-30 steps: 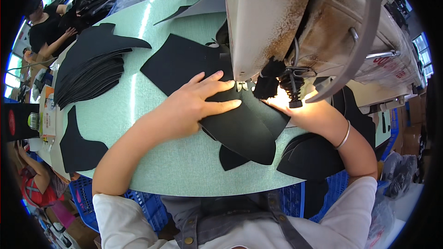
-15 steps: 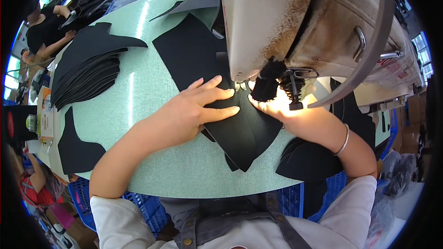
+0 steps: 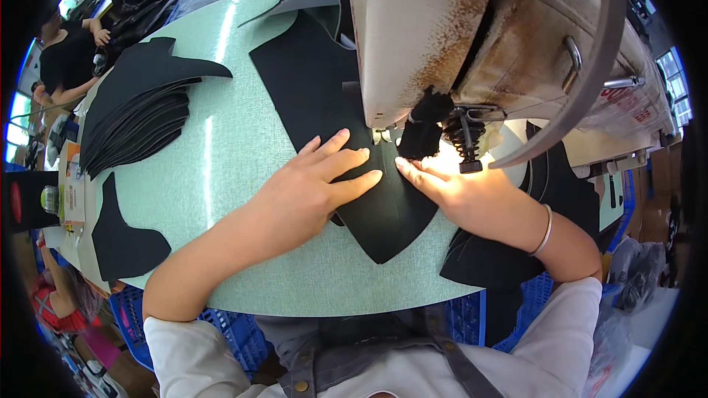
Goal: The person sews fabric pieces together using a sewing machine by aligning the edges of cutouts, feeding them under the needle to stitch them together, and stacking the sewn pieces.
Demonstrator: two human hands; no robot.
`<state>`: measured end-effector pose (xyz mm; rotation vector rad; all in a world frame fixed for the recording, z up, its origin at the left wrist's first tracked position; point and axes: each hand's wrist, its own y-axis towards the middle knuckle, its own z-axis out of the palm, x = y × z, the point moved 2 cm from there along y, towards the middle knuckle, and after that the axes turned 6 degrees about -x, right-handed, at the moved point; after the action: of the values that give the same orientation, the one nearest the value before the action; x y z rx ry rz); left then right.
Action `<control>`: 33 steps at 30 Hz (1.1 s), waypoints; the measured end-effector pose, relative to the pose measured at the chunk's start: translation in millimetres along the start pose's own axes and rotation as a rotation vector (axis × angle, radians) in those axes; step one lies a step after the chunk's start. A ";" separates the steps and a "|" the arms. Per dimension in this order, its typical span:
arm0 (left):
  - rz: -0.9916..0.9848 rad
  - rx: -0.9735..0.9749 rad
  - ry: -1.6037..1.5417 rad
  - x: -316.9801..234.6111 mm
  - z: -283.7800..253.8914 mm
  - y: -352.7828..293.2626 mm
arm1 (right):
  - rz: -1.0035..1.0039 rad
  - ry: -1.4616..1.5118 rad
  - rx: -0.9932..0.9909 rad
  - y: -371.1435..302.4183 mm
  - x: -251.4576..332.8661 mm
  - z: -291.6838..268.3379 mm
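Note:
A black fabric panel (image 3: 387,214) lies under the head of a worn cream sewing machine (image 3: 428,37), with a seam line running down its middle. My left hand (image 3: 313,184) rests flat on the panel's left side, fingers spread towards the presser foot (image 3: 381,136). On the right, my right hand (image 3: 457,188) lies on the panel's edge, fingers stretched out beside the foot under a bright lamp glow. Neither hand grips the cloth. The needle itself is hidden behind the machine head.
A stack of black cut pieces (image 3: 140,114) lies at the left of the green table (image 3: 243,280), with one loose piece (image 3: 125,232) nearer. More black pieces (image 3: 487,258) sit at the right. Blue crates (image 3: 232,335) stand below. A co-worker (image 3: 70,55) is at the far left.
The black panel has slid away from me under the machine, its near tip now farther up. My right hand has shifted slightly left and its fingers show more. The co-worker's arm has moved.

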<state>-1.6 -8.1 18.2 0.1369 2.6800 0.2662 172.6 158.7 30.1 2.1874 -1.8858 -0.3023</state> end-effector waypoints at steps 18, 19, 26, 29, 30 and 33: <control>0.130 -0.091 0.086 -7.0 -5.4 8.2 | -0.153 0.004 -0.005 8.7 6.1 -10.0; 0.142 -0.113 0.088 -6.7 -4.7 7.8 | -0.080 0.064 0.125 6.6 3.8 -8.8; 0.176 -0.210 0.154 -18.4 5.0 6.9 | -0.210 -0.147 -0.065 2.3 23.2 -1.2; 0.221 -0.238 0.162 -15.9 4.0 7.5 | -0.233 -0.203 0.006 0.3 22.8 2.1; 0.229 -0.246 0.139 -13.3 2.9 8.2 | -0.202 -0.165 0.016 0.3 19.6 1.7; 0.218 -0.260 0.148 -6.0 1.7 11.4 | -0.162 -0.093 0.040 2.8 10.9 0.7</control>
<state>5.1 2.5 21.5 0.3414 2.7456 0.7146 171.3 147.6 30.3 2.3980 -1.7772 -0.4053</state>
